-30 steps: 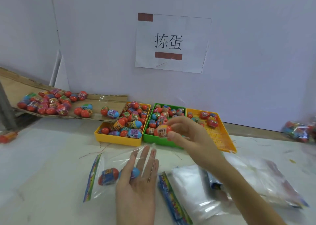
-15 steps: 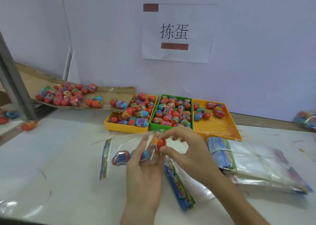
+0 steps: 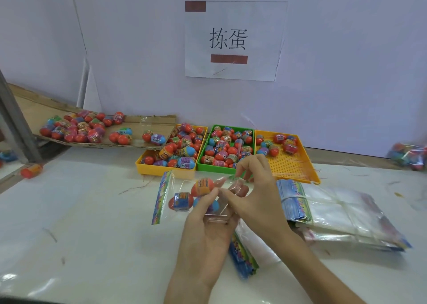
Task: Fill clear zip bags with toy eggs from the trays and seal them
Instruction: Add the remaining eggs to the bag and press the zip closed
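Orange egg [image 3: 203, 186] moved from right hand [image 3: 256, 199] into bag [image 3: 178, 181]; three eggs now inside. Left hand [image 3: 208, 232] grips bag from below, thumb on plastic. Right hand pinches bag's open edge. Bag held above table [image 3: 92, 211], between front edge and trays [image 3: 215, 168] along back edge.

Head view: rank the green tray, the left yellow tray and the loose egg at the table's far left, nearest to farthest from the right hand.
From the right hand, pinching the clear zip bag:
1. Green tray, just behind its fingers.
2. Left yellow tray, farther left.
3. Loose egg, table's far left edge.
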Tool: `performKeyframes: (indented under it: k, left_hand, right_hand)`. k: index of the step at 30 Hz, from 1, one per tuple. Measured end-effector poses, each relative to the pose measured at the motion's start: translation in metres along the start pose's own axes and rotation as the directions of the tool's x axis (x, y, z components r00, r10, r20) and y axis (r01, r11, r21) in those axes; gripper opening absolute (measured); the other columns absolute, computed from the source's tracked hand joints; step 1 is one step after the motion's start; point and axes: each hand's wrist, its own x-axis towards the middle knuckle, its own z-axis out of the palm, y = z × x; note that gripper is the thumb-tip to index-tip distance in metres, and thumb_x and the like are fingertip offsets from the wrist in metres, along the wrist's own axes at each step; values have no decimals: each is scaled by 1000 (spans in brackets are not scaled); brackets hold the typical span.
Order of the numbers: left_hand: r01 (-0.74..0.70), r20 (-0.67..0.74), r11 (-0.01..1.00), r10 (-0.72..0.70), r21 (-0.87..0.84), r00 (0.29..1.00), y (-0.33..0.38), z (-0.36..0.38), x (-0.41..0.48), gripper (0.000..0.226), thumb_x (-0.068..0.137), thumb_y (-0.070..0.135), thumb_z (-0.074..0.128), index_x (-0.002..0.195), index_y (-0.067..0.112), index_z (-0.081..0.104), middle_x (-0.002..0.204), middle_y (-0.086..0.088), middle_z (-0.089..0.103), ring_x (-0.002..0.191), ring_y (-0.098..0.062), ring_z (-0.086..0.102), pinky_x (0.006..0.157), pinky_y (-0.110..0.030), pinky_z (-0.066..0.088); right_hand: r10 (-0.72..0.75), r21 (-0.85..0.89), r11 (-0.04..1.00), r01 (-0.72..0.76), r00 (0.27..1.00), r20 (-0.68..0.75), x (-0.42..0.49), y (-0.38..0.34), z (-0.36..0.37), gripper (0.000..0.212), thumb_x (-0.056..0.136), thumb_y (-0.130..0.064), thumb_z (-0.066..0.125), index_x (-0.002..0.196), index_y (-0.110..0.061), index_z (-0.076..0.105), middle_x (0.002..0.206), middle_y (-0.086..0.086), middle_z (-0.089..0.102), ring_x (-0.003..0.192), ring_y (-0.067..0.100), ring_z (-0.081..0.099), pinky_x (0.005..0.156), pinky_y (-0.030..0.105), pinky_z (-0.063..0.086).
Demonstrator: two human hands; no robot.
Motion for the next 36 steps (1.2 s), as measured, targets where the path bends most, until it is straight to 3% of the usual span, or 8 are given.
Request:
performKeyframes:
  k: [6, 9, 13, 21, 24, 28, 34, 36]
  left_hand:
    - [28, -46, 1000, -28, -12, 999, 0, 0, 2, 23, 84, 16, 66, 99, 6, 80, 119, -25, 71, 112, -38, 70, 80, -38, 63]
    - [-1, -141, 993, -16, -117, 990, 5, -5, 5, 20, 86, 14, 65, 99, 5, 77, 120, -27, 70, 110, -37, 71, 88, -41, 61]
    - [-16, -189, 981, -20, -191, 982, 7, -11, 7, 37, 83, 17, 66, 118, 3, 66, 120, -24, 71, 105, -36, 73, 96, -44, 52]
    - [-17, -209, 974, -32, -225, 977, 6, -13, 8, 42, 83, 19, 64, 122, 3, 65, 119, -24, 71, 105, -36, 73, 96, -45, 50]
    - [-13, -210, 971, -38, -238, 977, 8, -12, 7, 39, 84, 17, 64, 121, 3, 66, 118, -23, 72, 104, -37, 73, 93, -45, 51]
    - [-22, -217, 971, -31, -239, 976, 8, -12, 7, 38, 84, 16, 64, 119, 2, 66, 117, -24, 72, 103, -38, 73, 90, -45, 51]
    - [-26, -216, 974, -24, -226, 976, 6, -13, 8, 40, 84, 18, 63, 120, 2, 66, 117, -24, 72, 104, -35, 73, 96, -45, 51]
    - [-33, -214, 972, -18, -232, 977, 5, -14, 8, 41, 84, 19, 63, 121, 3, 65, 118, -24, 71, 105, -35, 73, 97, -45, 50]
  right_hand:
    - [29, -4, 1000, -28, 995, 94, -2, 2, 1, 39, 71, -16, 85, 95, -21, 54, 100, -6, 49, 92, 12, 50, 72, 17, 43]
    - [62, 27, 997, -69, 977, 204, 0, 2, -4, 31, 80, -17, 83, 99, -23, 59, 104, -10, 54, 92, 9, 54, 77, 13, 43]
    - [212, 108, 969, -223, 971, 106, 21, 9, -24, 22, 89, -5, 72, 89, -27, 67, 93, -11, 70, 80, 9, 64, 70, 19, 49]
    - [354, -307, 911, -277, 905, 237, 90, 34, -44, 12, 94, -17, 66, 91, -27, 72, 90, -7, 72, 83, 12, 67, 63, 18, 49]
    - [429, -464, 854, -235, 823, 373, 92, 49, -24, 15, 98, -25, 63, 102, -18, 76, 98, -1, 71, 94, 19, 66, 76, 28, 52]
    - [458, -584, 794, -170, 799, 390, 77, 65, -1, 20, 102, -34, 55, 91, -21, 66, 72, -5, 60, 70, 17, 56, 57, 29, 38]
    - [441, -385, 860, -335, 867, 230, 71, 69, 3, 22, 92, -35, 71, 107, -21, 62, 95, -5, 67, 91, 14, 63, 78, 33, 53]
    - [392, -276, 900, -338, 904, 171, 72, 61, 0, 23, 89, -31, 75, 107, -20, 65, 99, -6, 69, 92, 11, 64, 73, 24, 50]
